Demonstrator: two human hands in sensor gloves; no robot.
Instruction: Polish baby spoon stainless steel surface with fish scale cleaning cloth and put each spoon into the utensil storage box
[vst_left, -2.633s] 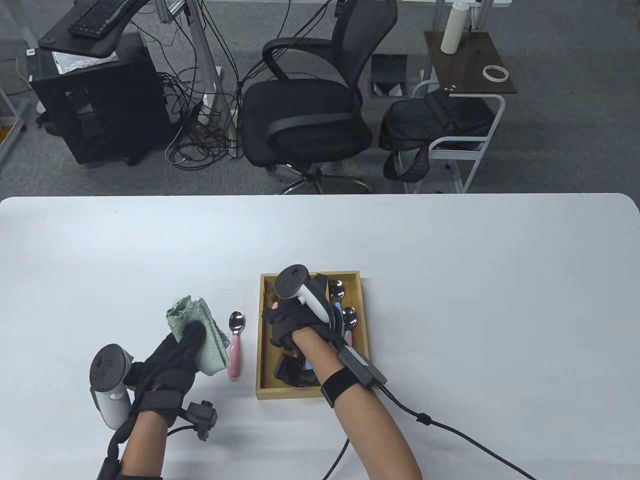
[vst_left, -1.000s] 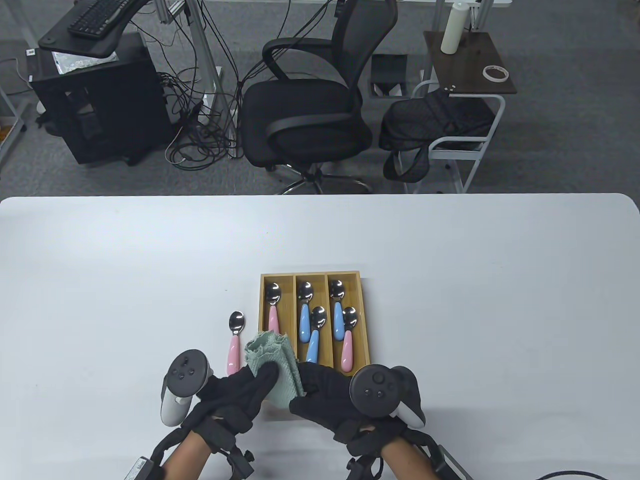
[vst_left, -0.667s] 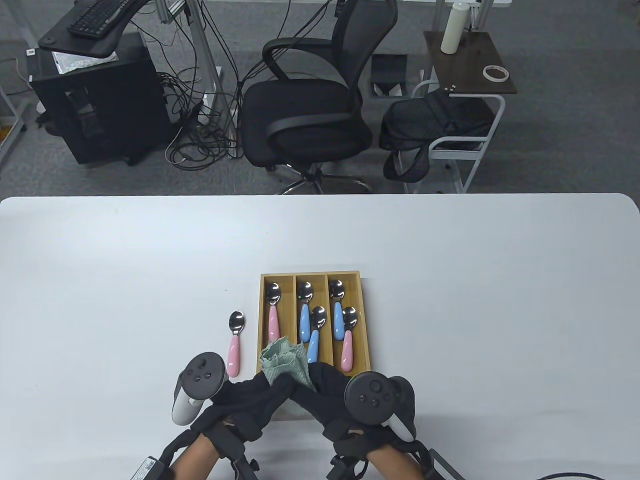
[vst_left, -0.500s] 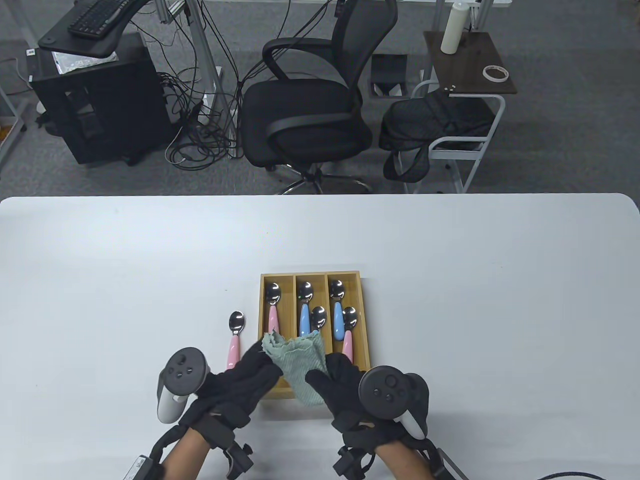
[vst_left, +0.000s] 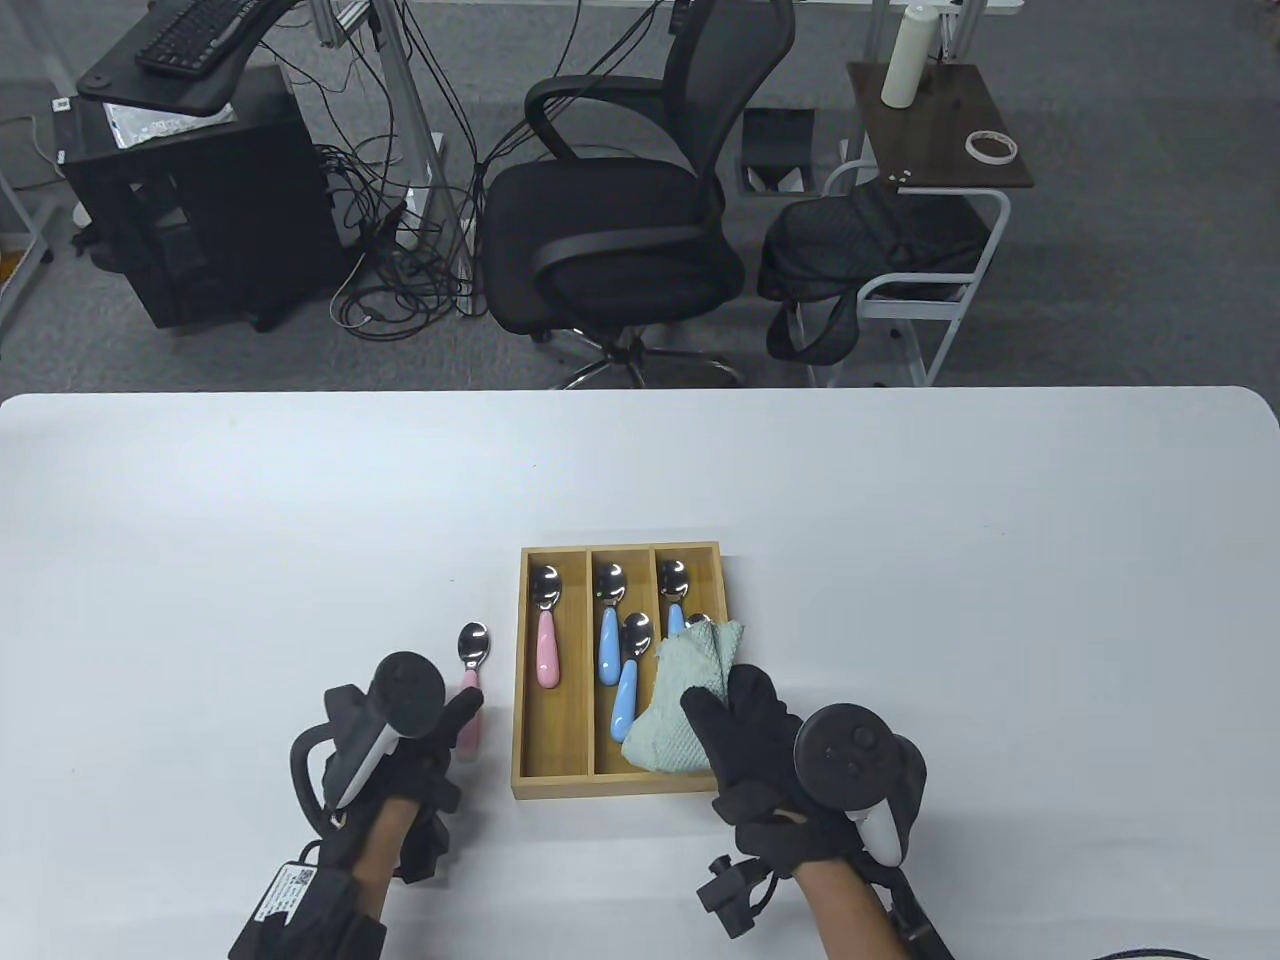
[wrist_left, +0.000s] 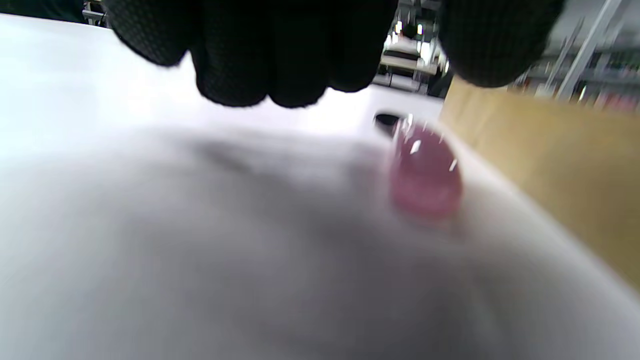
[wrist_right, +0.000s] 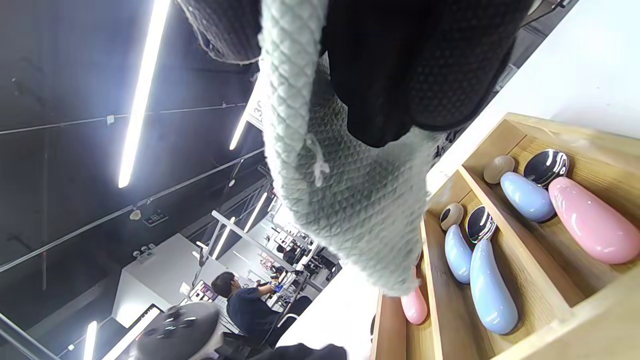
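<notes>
Table view: five baby spoons lie in the wooden utensil storage box (vst_left: 530, 775); one pink-handled spoon (vst_left: 470, 660) is left on the white counter (vst_left: 900, 560) just beside it, the left hand (vst_left: 400, 760) at its handle. The right hand (vst_left: 760, 750) grips the pale green fish scale cloth (vst_left: 690, 680).

Left wrist view: blurred fingers (wrist_left: 280, 75) hover, curled, above the glossy pink handle, apparently empty.

Right wrist view: the quilted cloth hangs over the box's compartments.

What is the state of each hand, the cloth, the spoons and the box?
Left hand: fingers touch the pink spoon lying on the table, outside the box.
Right hand: holds the green cloth over the box's right compartment.
Storage box: open, five spoons inside.
</notes>
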